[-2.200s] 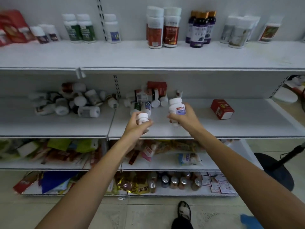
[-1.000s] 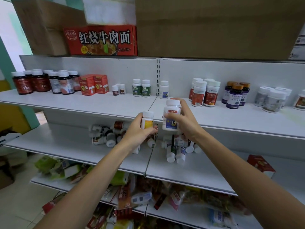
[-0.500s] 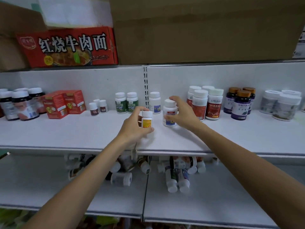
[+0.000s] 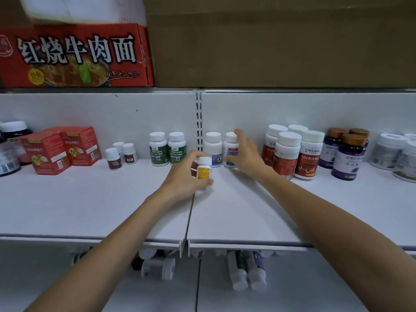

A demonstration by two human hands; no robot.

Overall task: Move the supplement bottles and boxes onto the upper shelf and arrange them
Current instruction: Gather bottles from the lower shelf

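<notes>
while the right hand (image 4: pixel 246 154) curls round a white blue-label bottle (image 4: pixel 230 146), upright at the back of the upper shelf (image 4: pixel 90 199) just beside its twin (image 4: pixel 212 149), the left hand (image 4: pixel 183 177) grips a small yellow-label bottle (image 4: pixel 204 171) nearer the front; base contact: cannot tell. step: placing. next, judged: right lets go, left needs a free slot in the row. loose bottles (image 4: pixel 238 273) lie on the lower shelf (image 4: pixel 315 289).

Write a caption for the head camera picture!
Stocking up: left hand holds a small yellow-label bottle, right hand grips a taller white bottle on the upper shelf.
</notes>
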